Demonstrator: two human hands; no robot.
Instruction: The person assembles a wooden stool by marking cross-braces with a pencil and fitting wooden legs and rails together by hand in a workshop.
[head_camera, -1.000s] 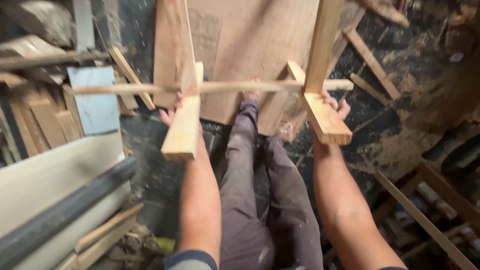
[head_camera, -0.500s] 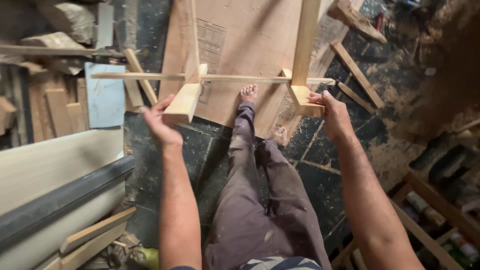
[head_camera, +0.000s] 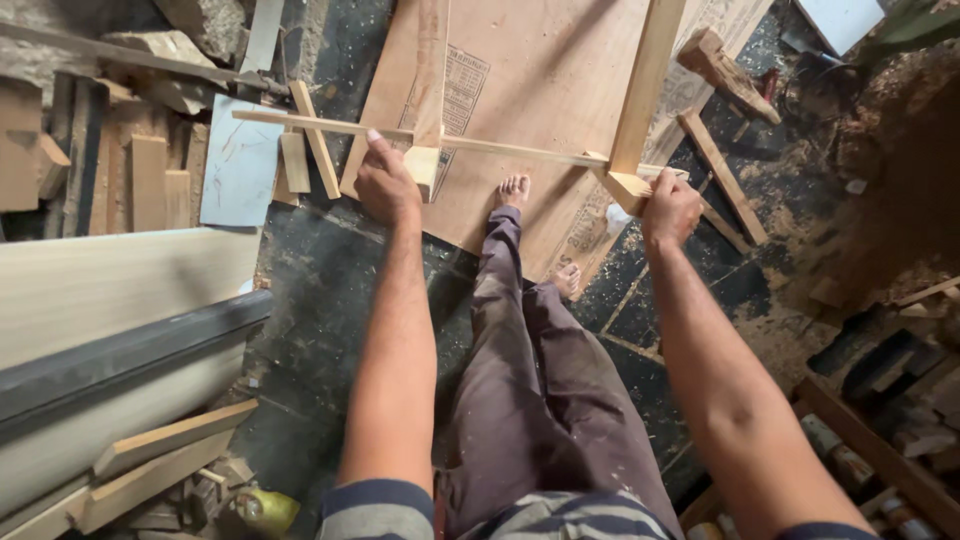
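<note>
Wooden frame (head_camera: 640, 95): two pale upright bars joined by a thin cross strip (head_camera: 500, 147), standing over the plywood sheet (head_camera: 540, 70) ahead of your feet.
Left hand (head_camera: 385, 185): your fingers curl round the cross strip just beside the left bar's end (head_camera: 424, 160); thumb up, grip closed on it.
Right hand (head_camera: 670, 208): closed around the right bar's lower end (head_camera: 628, 185), at the joint.
Floor (head_camera: 330, 270): dark, dusted with sawdust.
Offcuts (head_camera: 150, 180): stacked at far left, beside a pale blue sheet (head_camera: 238, 165).
Long board (head_camera: 100, 290): lies at lower left.
</note>
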